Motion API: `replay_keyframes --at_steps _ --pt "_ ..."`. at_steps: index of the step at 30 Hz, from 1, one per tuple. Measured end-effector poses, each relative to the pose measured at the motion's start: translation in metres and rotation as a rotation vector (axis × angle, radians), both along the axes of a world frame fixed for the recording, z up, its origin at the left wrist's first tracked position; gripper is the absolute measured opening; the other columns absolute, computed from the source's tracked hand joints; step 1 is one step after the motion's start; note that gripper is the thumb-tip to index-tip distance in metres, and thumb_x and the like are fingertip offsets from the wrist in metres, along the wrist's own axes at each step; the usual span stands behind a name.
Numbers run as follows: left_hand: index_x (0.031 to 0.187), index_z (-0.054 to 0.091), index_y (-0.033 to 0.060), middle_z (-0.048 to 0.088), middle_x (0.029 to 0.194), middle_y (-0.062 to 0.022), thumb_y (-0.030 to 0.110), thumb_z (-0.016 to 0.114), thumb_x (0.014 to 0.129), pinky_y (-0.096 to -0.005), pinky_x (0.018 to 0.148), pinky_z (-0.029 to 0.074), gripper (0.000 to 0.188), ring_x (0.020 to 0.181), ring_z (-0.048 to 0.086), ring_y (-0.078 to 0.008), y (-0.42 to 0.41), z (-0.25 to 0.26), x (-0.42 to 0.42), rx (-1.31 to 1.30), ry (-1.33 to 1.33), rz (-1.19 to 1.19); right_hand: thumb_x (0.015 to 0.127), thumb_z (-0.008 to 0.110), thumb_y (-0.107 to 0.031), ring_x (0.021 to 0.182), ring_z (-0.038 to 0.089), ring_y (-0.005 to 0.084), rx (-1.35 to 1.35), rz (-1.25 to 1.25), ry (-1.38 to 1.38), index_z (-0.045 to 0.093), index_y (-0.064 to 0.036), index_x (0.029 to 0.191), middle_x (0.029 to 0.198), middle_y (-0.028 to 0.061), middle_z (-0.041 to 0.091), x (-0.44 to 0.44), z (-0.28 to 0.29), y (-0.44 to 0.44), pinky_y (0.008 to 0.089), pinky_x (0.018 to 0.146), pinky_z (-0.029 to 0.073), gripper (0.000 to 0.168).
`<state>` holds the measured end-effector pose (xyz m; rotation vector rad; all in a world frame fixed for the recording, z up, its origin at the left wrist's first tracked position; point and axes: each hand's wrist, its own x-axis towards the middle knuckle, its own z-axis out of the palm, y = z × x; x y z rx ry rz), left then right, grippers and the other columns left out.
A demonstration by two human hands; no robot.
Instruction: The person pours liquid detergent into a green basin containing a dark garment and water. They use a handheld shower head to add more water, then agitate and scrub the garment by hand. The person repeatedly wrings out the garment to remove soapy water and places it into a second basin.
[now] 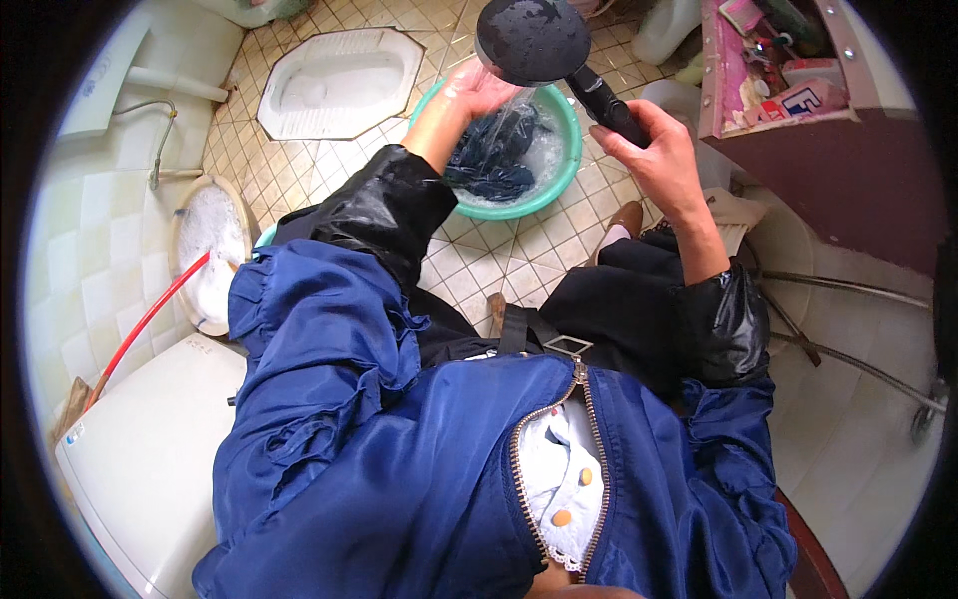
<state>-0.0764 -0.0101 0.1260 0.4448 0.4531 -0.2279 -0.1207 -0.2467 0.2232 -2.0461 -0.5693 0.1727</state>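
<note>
My right hand [662, 153] grips the handle of a black shower head [535, 41], which is held above a green plastic basin [572, 153] on the floor. Water falls from it into the basin. Dark wet cloth [494, 153] lies in the basin amid whitish suds. Just below the shower head, my left hand [479, 86] is turned palm up over the basin's rim side, wet, with its fingers partly hidden by the shower head. No object shows in that palm.
A white squat toilet [340, 84] is set in the tiled floor at the upper left. Left of me stand a bucket of foam [213, 254], a red hose [153, 303] and a white appliance lid [161, 449]. At the right are a shelf with toiletries [793, 123] and metal pipes [846, 284].
</note>
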Motion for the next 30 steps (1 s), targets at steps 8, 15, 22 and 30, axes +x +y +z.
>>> replay_keyframes --at_steps 8,15,22,30 --pt "0.119 0.054 0.0117 0.052 0.123 -0.0065 0.032 0.044 0.092 -0.0392 0.097 0.033 0.035 0.114 0.046 -0.0217 0.056 0.022 -0.020 0.651 0.071 -0.256 0.075 0.069 -0.016 0.054 0.053 0.0076 0.073 -0.002 0.409 0.054 0.000 0.090 0.067 0.0024 0.056 0.004 -0.006 -0.007 0.0216 0.050 0.044 0.026" --pt "0.111 0.061 0.0183 0.057 0.117 -0.0018 0.035 0.052 0.087 -0.0399 0.099 0.025 0.031 0.119 0.038 -0.0176 0.061 0.039 -0.040 0.866 0.069 -0.142 0.078 0.065 -0.018 0.061 0.054 0.0085 0.192 0.066 0.605 0.057 -0.001 0.087 0.072 0.0029 0.058 0.005 -0.009 -0.017 0.0212 0.059 0.044 0.021" --pt "0.109 0.062 0.0176 0.059 0.111 -0.0018 0.032 0.052 0.087 -0.0395 0.098 0.028 0.028 0.110 0.045 -0.0145 0.073 0.048 -0.052 0.864 0.048 -0.106 0.076 0.066 -0.015 0.068 0.058 0.0115 0.231 0.113 0.774 0.060 0.002 0.092 0.081 0.0066 0.062 0.010 -0.019 -0.026 0.0230 0.065 0.047 0.025" --pt "0.102 0.064 0.0160 0.061 0.101 -0.0004 0.030 0.058 0.084 -0.0385 0.095 0.029 0.024 0.105 0.044 -0.0151 0.081 0.048 -0.053 0.801 0.006 -0.100 0.076 0.067 -0.015 0.069 0.058 0.0115 0.218 0.117 0.727 0.060 0.002 0.091 0.079 0.0061 0.062 0.014 -0.020 -0.021 0.0230 0.066 0.047 0.024"
